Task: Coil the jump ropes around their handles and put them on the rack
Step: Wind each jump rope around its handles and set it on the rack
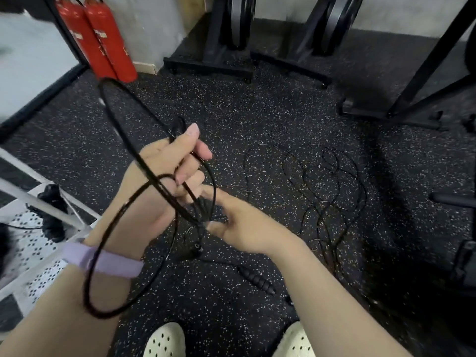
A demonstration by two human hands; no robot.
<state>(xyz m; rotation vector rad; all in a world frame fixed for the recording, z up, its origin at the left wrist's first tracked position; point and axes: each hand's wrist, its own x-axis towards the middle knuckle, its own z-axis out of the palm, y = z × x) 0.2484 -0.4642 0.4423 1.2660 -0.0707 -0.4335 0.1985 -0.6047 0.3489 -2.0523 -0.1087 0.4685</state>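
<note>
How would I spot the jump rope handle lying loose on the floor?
Start at the two pale shoes at the bottom edge and look just above them on the speckled black floor. The handle is a short ribbed black grip lying slantwise, thicker than the thin tangled ropes farther right.

no readable text, labels on red fire extinguishers (103,39) too blurred

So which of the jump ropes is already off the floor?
The jump rope in big loops, held up in the left hand, with the right hand touching it. The other jump ropes lie tangled on the speckled floor.
</note>
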